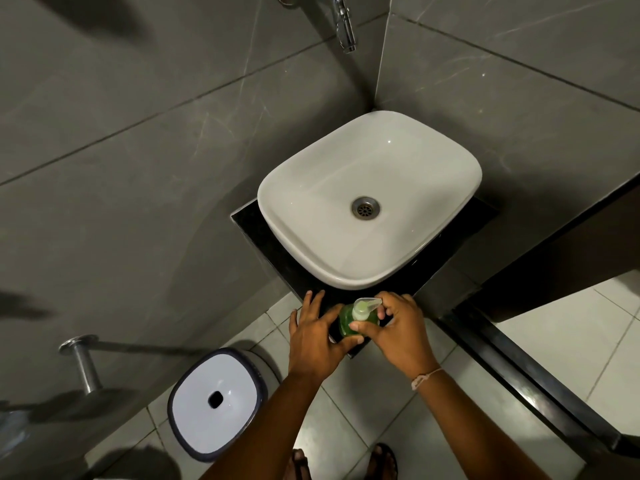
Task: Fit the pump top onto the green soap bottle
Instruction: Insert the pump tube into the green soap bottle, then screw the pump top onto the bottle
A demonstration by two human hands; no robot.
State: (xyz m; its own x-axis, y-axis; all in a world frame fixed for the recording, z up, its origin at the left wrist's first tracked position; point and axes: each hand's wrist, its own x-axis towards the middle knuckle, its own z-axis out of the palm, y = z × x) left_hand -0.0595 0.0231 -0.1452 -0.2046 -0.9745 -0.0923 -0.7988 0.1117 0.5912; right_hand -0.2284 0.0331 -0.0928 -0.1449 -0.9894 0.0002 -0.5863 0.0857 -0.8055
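Observation:
The green soap bottle [346, 322] stands upright on the front corner of the black counter [277, 258], just in front of the white basin. A clear pump top [363, 306] sits on the bottle's neck, its nozzle pointing right. My left hand [313, 336] rests against the bottle's left side, thumb along its base and fingers spread on the counter edge. My right hand [398, 329] wraps the pump collar from the right, thumb and fingers closed around it.
A white basin [311, 209] with a metal drain [365, 207] fills the counter. A chrome tap [344, 26] juts from the grey wall above. Left on the floor stands a white bin [216, 400] with a dark rim; a metal rail [83, 362] projects from the wall.

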